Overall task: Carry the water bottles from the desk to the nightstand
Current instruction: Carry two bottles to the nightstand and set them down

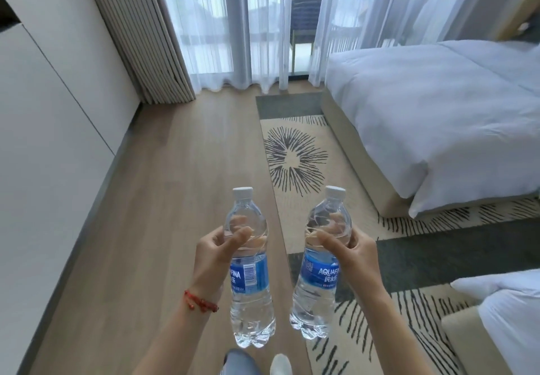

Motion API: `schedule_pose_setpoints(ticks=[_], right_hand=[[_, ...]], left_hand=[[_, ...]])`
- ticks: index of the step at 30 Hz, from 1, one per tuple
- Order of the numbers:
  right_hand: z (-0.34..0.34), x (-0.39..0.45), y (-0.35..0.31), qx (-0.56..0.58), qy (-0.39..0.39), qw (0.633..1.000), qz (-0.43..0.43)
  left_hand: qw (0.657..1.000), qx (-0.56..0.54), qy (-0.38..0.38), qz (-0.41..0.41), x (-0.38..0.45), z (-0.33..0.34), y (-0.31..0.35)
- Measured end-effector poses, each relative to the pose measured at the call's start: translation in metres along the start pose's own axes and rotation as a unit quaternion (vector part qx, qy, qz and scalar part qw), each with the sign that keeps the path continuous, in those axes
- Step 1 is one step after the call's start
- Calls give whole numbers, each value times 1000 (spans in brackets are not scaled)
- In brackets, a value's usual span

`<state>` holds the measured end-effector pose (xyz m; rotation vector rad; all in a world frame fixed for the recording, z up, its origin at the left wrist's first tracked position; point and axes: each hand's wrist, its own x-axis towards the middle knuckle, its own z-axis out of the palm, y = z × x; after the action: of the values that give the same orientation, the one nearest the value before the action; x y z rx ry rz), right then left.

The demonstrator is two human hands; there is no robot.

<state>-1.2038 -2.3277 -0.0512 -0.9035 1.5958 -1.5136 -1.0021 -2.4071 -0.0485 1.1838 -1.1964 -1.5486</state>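
Two clear water bottles with blue labels and white caps are held upright in front of me, above the floor. My left hand [217, 250], with a red bracelet at the wrist, grips the left bottle [250, 281] around its upper body. My right hand [352, 247] grips the right bottle [317, 284] the same way. The bottles are a little apart and do not touch. No desk or nightstand is in view.
A wooden floor [175, 199] runs ahead to sheer curtains [233, 24] at a window. A patterned rug [295, 155] lies right of it. One white bed [438, 117] stands at the right, another bed's corner [511, 316] at lower right. White cabinets [43, 126] line the left.
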Motion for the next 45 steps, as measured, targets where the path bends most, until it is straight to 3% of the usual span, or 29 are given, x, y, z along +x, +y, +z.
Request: schedule_pose_setpoints(ticks=[7,12,25,35,45], right_hand=[[-34,71,-2,11,67,998,1],[-61,111,3,35,171,985,13],[-110,174,-6,-1,434,901,23],[-160,179,-4,2,568,821,47],[-285,219,-1,-29,606,793,56]], left_hand=[[996,21,-81,-1,96,66,11],[980,52,-189,-17,164,125,13],[880,112,-460,-41,288,281,27],[817,144,-558,-31,296,386,12],[796,138,-589,-31,300,530,-8]])
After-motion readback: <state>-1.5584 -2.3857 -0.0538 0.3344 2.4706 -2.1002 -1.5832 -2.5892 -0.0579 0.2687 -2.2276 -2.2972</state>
